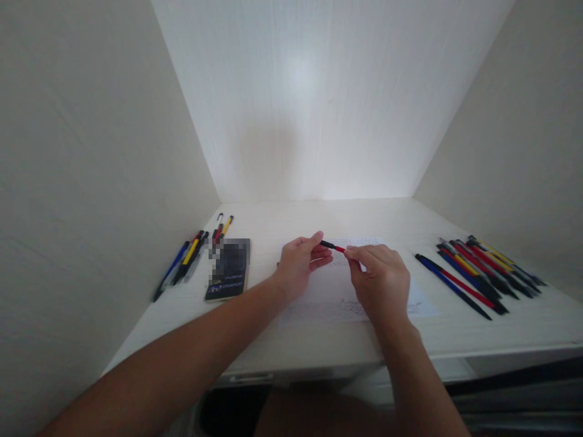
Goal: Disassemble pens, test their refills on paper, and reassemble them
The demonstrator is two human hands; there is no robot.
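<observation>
A red and black pen is held level between both hands, just above a white sheet of paper in the middle of the desk. My left hand pinches its black end between thumb and forefinger. My right hand is closed on its red end, and most of the pen's body is hidden in those fingers. Faint writing shows on the paper.
Several coloured pens lie in a row at the right of the desk. More pens lie at the left, beside a dark phone-like slab. The pale desk sits in an alcove walled on three sides.
</observation>
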